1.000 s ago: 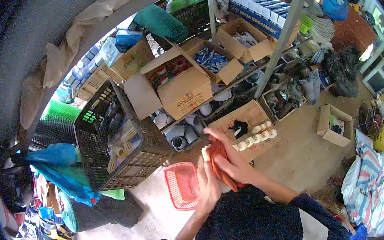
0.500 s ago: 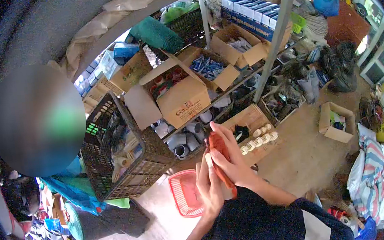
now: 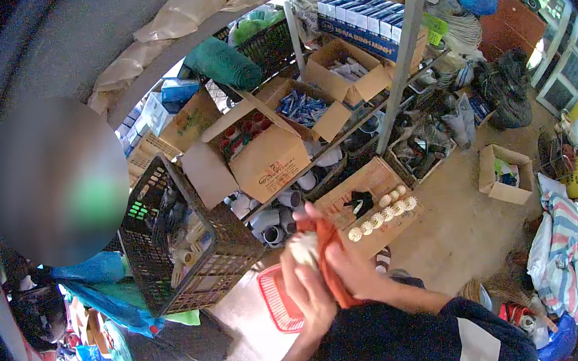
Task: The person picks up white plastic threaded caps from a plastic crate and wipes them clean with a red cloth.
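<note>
Close in front of my body, my left hand [image 3: 308, 293] is wrapped round a cream-coloured rounded piece [image 3: 304, 249], blurred and partly covered. My right hand [image 3: 355, 273] grips an orange-red cloth [image 3: 328, 236] and presses it against the side of that piece. The two hands are nearly together. Beyond them, several cream ribbed round pieces [image 3: 386, 217] stand in rows on a flat cardboard sheet [image 3: 373, 173], beside a small black item [image 3: 360, 203]. Below and left of my hands is a red plastic basket [image 3: 270, 296] on the floor, partly hidden by my left hand.
A black plastic crate [image 3: 223, 261] stands to the left. Open cardboard boxes [image 3: 274, 159] fill the shelf ahead, with grey pipe fittings [image 3: 265, 225] underneath. A metal post [image 3: 403, 56] rises at the shelf. Another small box [image 3: 507, 189] and striped sacks [image 3: 571, 249] sit at the right.
My hands have turned, so more of the cream piece shows. The cloth has shifted over its side, and my right fingers have moved. The view has swung slightly.
</note>
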The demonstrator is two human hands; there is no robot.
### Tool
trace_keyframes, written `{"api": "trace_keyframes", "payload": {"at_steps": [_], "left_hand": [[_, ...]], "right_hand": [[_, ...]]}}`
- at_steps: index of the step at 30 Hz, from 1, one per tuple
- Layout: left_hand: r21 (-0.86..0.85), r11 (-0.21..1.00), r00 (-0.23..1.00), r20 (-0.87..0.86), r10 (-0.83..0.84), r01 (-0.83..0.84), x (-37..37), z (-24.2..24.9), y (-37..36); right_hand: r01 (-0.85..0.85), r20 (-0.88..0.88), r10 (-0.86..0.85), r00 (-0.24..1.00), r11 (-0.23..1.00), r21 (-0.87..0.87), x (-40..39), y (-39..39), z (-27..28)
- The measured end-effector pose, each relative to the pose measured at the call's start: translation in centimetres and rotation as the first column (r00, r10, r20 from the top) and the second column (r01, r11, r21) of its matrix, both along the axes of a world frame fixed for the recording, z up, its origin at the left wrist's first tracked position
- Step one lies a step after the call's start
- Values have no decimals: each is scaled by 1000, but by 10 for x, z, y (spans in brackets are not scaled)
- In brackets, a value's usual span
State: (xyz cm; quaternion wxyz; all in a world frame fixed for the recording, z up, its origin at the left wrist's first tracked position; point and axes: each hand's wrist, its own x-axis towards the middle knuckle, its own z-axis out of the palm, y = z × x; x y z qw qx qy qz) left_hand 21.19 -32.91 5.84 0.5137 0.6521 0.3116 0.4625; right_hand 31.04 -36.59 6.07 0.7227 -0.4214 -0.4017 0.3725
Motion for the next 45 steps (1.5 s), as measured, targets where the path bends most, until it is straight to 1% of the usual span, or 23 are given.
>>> {"api": "trace_keyframes", "payload": {"at_steps": [1,3,4,5,7,8,9,11,12,16,18,20,22,23,24,28,31,34,35,38,39,42,45], "left_hand": [[-141,990,995,95,11,2,2,1,5],[-165,986,988,142,62,-38,6,20,16],[-192,979,980,171,97,-63,7,22,18],[-90,982,980,97,174,-166,6,6,22],[-59,993,993,55,102,-99,2,-7,18],[-45,997,997,35,64,-63,3,-9,15],[-357,924,959,186,215,-138,13,-9,2],[-348,936,984,180,13,51,5,-3,13],[-348,926,981,177,-85,143,2,-1,15],[-394,874,940,293,-175,285,3,1,4],[-203,941,961,119,-251,271,0,-4,3],[-248,943,970,156,-186,221,7,2,0],[-266,960,993,102,-62,87,11,16,9],[-274,961,976,217,14,47,17,17,14],[-263,964,984,154,84,-41,18,22,19],[-238,967,985,161,-55,93,15,-1,12],[-130,990,998,2,-56,55,16,14,-9],[27,1000,999,-35,-16,17,18,15,2],[-60,998,1000,21,9,-7,19,11,8],[-132,991,998,45,40,-34,19,10,8],[-117,993,999,50,20,-14,20,10,5],[-58,997,998,0,-60,60,16,17,-5],[83,992,995,-55,-89,93,13,7,-4]], "right_hand": [[37,117,-30,993,998,-52,-6,-5,-9],[49,275,-16,961,992,-115,-12,-13,-13],[33,259,0,966,992,-124,-11,-13,-13],[19,241,13,970,991,-130,-8,-12,-14],[-5,236,42,971,988,-154,2,-13,0],[58,402,0,916,990,-131,6,-13,10],[118,555,-44,831,988,-98,9,-13,19],[192,715,-61,696,976,-104,12,-14,20],[199,671,-84,736,975,-96,12,-13,22],[243,556,-211,804,970,17,31,-2,30],[232,464,-225,857,972,43,34,-1,30],[170,303,-163,939,986,6,31,0,23],[120,484,-107,869,993,3,22,-8,17],[124,505,-98,857,992,-17,13,-13,10],[127,525,-89,846,991,-37,7,-17,5],[203,533,-156,832,979,-31,18,-12,9],[202,561,-149,815,979,-33,43,-9,32],[162,356,-137,924,986,-42,24,-17,21],[170,454,-123,882,983,-63,19,-22,17],[154,400,-113,910,986,-71,11,-25,15],[171,474,-114,873,982,-78,16,-24,15],[105,413,-77,907,993,-47,29,-20,35],[80,229,-81,970,997,16,36,-18,34]]}}
